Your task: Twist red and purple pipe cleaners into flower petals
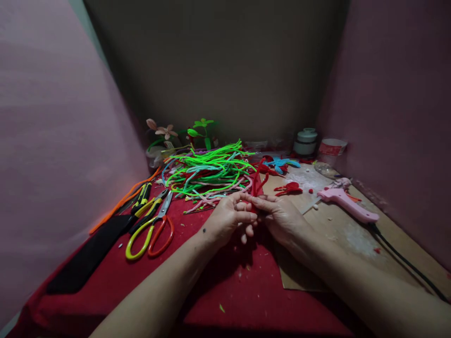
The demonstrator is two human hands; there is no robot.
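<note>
Between my two hands, over the middle of the table, is a red pipe cleaner [256, 185], its bent ends rising above the fingertips. My left hand [230, 217] pinches it from the left. From the other side, the thumb and fingers of my right hand [280, 217] close on it too. The fingers cover its lower part. Just behind my hands lies a tangled heap of pipe cleaners [211, 164], mostly bright green, with some pink and pale blue. Shaped red pipe-cleaner pieces [289, 188] rest right of my right hand, near a blue one [281, 164].
Scissors [162, 225], pliers [150, 206] and a black flat object [89, 256] lie left on the red cloth [225, 300]. A pink glue gun [348, 204] with a cord sits on the brown board [338, 258]. Jar [306, 142], cup [331, 148] and pipe-cleaner flowers [167, 131] stand behind.
</note>
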